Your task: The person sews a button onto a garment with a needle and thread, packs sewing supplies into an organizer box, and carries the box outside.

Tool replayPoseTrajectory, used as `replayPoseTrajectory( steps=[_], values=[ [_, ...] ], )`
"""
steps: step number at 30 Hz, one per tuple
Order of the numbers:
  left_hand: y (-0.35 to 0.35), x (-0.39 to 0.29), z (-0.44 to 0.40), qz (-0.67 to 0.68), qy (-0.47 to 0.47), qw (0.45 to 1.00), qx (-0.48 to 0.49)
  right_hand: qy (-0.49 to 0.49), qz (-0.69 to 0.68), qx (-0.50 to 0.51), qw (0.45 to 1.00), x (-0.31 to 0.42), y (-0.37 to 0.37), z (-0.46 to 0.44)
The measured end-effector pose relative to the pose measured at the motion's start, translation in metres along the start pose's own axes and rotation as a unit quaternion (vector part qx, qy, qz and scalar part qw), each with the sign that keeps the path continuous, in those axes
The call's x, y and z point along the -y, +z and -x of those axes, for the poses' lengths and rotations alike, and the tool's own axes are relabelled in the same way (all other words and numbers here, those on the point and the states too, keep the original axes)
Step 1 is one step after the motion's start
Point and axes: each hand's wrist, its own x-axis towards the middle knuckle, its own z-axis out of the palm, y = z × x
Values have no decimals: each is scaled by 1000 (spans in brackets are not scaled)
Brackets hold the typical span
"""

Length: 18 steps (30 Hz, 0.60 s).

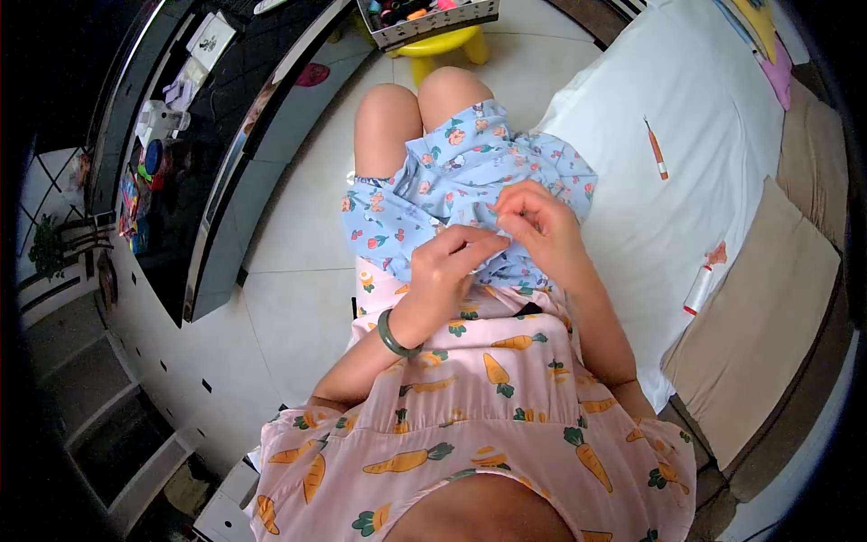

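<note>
Blue floral fabric [479,149], which looks like a garment, lies across my lap and thighs. My left hand [444,269], with a dark green bangle on its wrist, is closed in a pinch on a fold of this fabric. Close beside it, my right hand [545,237] is raised over the cloth with its fingers curled in. Whatever sits between the right fingertips is too small or hidden to make out. A seam ripper [657,152] with an orange-brown handle lies on the white sheet [605,117] to my right.
A small white tube with red ends [698,289] lies on the sheet near a beige cushion [768,316]. Ahead, a box of colourful items [433,27] rests on a yellow stool [442,43]. A black glossy cabinet [226,117] holding small things stands left.
</note>
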Motion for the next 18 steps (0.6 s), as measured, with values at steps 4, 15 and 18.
replayPoseTrajectory(
  steps=[4,15,18],
  values=[
    [0,2,-5,121,-96,988,16,171,-329,-149,917,7,-15,-8],
    [-6,1,-14,473,-441,763,3,-16,9,-483,875,-44,-102,1],
    [-6,2,-14,476,-435,764,2,-18,64,-490,869,-47,-109,6]
  ],
)
